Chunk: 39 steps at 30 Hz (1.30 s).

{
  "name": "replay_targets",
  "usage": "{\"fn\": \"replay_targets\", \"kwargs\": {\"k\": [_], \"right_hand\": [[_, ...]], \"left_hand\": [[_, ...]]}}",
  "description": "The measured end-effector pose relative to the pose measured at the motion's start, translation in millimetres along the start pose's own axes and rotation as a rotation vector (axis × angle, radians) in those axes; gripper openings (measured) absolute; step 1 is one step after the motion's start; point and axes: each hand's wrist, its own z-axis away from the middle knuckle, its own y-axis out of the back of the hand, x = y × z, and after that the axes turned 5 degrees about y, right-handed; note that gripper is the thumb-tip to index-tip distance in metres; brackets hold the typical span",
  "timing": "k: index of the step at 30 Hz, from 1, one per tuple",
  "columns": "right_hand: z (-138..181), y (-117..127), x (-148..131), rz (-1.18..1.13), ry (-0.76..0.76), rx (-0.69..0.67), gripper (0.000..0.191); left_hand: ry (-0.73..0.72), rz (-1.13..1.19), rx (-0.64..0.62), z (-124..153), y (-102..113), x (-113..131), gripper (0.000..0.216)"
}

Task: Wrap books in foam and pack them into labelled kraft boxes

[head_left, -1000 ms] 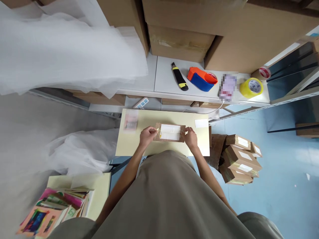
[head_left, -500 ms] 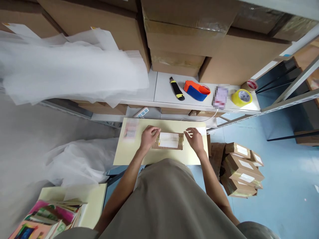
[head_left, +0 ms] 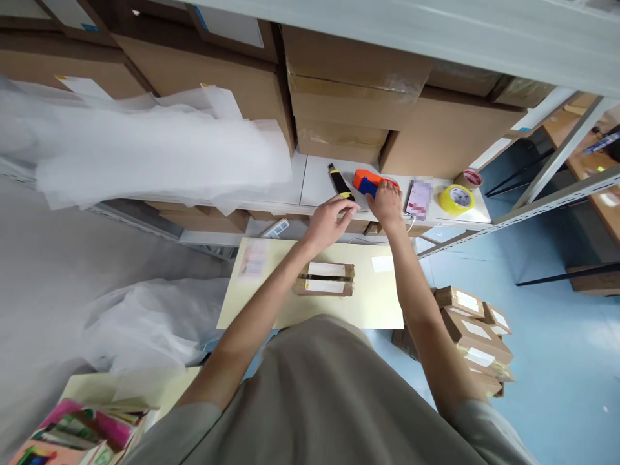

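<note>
My right hand (head_left: 387, 205) reaches to the shelf, its fingers bent over an orange-and-blue tape dispenser (head_left: 367, 181) and covering part of it. Close to the yellow-and-black utility knife (head_left: 341, 183), my left hand (head_left: 331, 223) hovers at the shelf's front edge. Its fingers point right, with a gap to the thumb, and nothing shows in them. Below on the pale yellow table (head_left: 372, 303) lies a small cardboard box (head_left: 323, 279). White labels are on its top flaps, and a dark slit runs between them.
On the shelf (head_left: 314, 175) are a phone (head_left: 419, 197) on a cable, a yellow tape roll (head_left: 456, 199) and stacked white foam sheets (head_left: 165, 158). Large cartons (head_left: 353, 97) stand behind. Small boxes (head_left: 477, 329) are piled at right; books (head_left: 82, 429) lie at lower left.
Both hands have left the box and moved forward to the shelf. My right hand has come onto the tape dispenser. The box's top flaps now stand apart along a dark gap.
</note>
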Motion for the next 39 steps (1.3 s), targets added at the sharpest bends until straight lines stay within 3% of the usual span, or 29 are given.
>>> {"fn": "replay_targets", "kwargs": {"k": [5,10,13,16,21,32,39], "right_hand": [[-1,-11,9,-0.030,-0.010,0.050,0.033],[51,7,1,-0.199,-0.060,0.089,0.043],[106,22,-26,-0.493,-0.055,0.044,0.048],[161,32,-65,-0.856,-0.077,-0.091,0.045],[216,36,-114,-0.981,-0.123,-0.252,0.046],[243,22,-157,-0.888,-0.120,-0.424,0.055],[249,31,-172,-0.766,-0.053,-0.615,0.054]], "left_hand": [[0.025,0.037,0.010,14,6,-2,0.025],[0.150,0.147,0.032,61,6,-21,0.026],[0.280,0.220,0.083,97,0,-29,0.027],[0.362,0.308,0.124,128,-4,-28,0.029],[0.426,0.412,0.158,166,3,-19,0.030],[0.373,0.285,0.116,216,57,-21,0.018],[0.477,0.382,0.167,213,119,-34,0.044]]}}
